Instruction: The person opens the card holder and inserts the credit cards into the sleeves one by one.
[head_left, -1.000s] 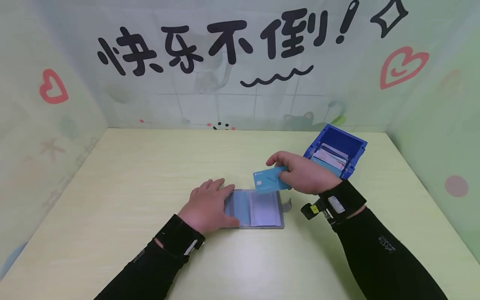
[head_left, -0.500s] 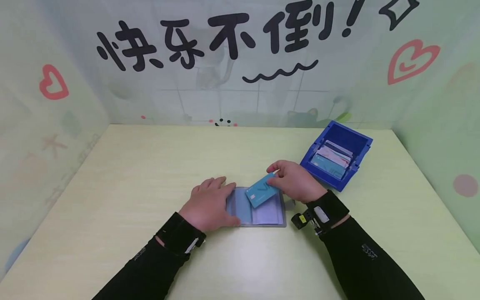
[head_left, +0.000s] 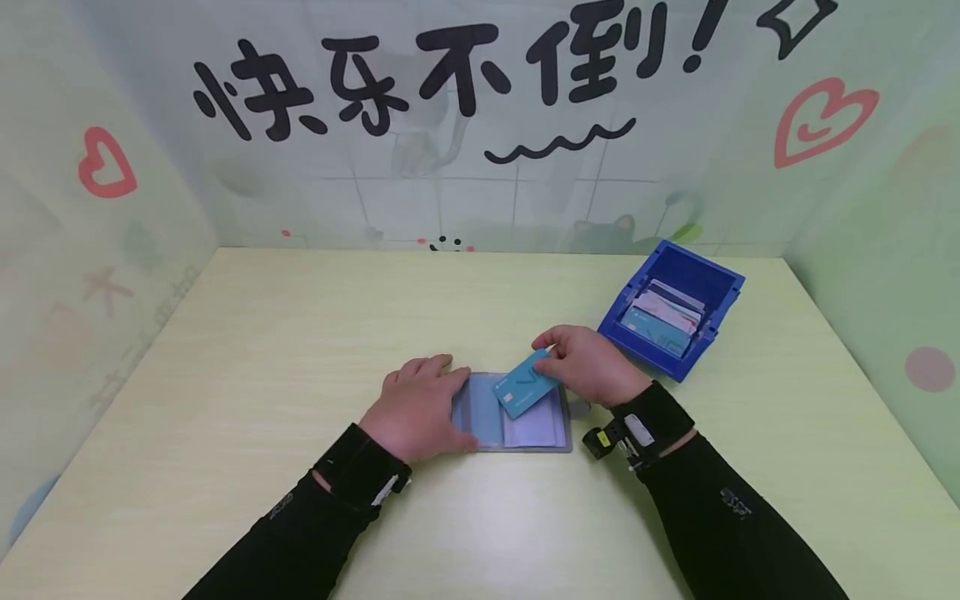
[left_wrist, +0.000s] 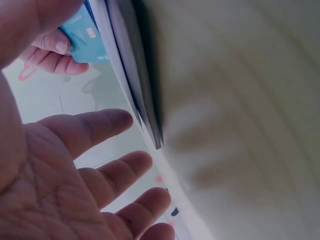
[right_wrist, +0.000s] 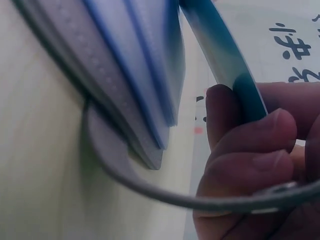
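Note:
An open card holder (head_left: 534, 433) with clear sleeves lies flat on the table. My left hand (head_left: 422, 410) rests on its left side, fingers spread and fairly straight. Over the right half, my right hand (head_left: 596, 364) pinches a blue bank card (head_left: 521, 387), tilted, its chip corner pointing down and left. In the right wrist view the card (right_wrist: 225, 55) stands apart from the sleeve edges, between thumb and fingers. A grey strap (right_wrist: 125, 172) with a metal snap curves out from the holder's edge.
Behind the right hand, toward the table's back right, stands a blue box (head_left: 675, 310) with several cards (head_left: 660, 321) in it. A printed backdrop (head_left: 450, 192) closes off the far side of the pale table (head_left: 315, 325).
The blue card has come left and down from beside the box to over the card holder, and its tilt has grown. In the last half second it barely moved. The left hand stays put.

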